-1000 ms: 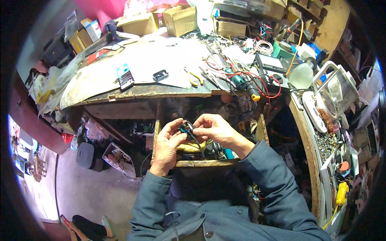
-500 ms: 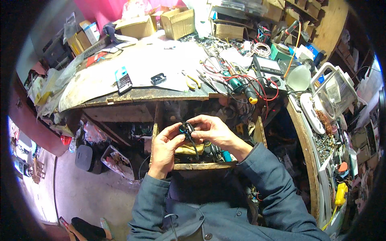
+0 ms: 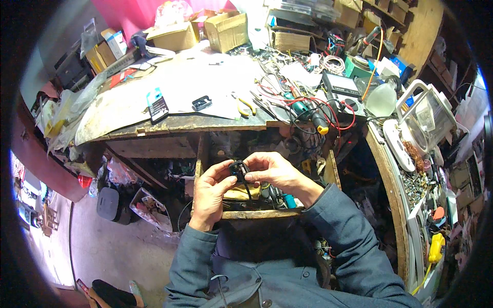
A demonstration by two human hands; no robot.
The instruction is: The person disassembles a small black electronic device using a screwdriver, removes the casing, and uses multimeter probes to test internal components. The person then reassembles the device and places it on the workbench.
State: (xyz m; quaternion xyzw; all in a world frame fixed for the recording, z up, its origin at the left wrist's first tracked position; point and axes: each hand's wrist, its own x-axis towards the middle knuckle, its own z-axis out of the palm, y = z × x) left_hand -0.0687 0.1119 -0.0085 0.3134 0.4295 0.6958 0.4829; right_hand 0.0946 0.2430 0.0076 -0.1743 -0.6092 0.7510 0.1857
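Note:
Between both hands, above the drawer (image 3: 259, 213), is a small black device (image 3: 238, 169) with an open-looking face and a dark strip or cable hanging below it. My left hand (image 3: 209, 192) pinches its left side with thumb and fingers. On the other side, my right hand (image 3: 272, 172) grips it between thumb and fingertips. What exactly the device is stays too small to make out. Ahead on the bench lie a black plastic shell (image 3: 202, 103) and yellow-handled pliers (image 3: 245, 106).
The bench (image 3: 179, 126) edge runs just beyond my hands. A black and blue packet (image 3: 157, 108), a teal tool (image 3: 299, 108) among red and black leads, and a small monitor (image 3: 341, 83) lie on it. At left, an open box (image 3: 150, 209) stands on the floor.
The black device has turned slightly in my fingers, so more of its face shows. Both hands keep nearly the same place and hold.

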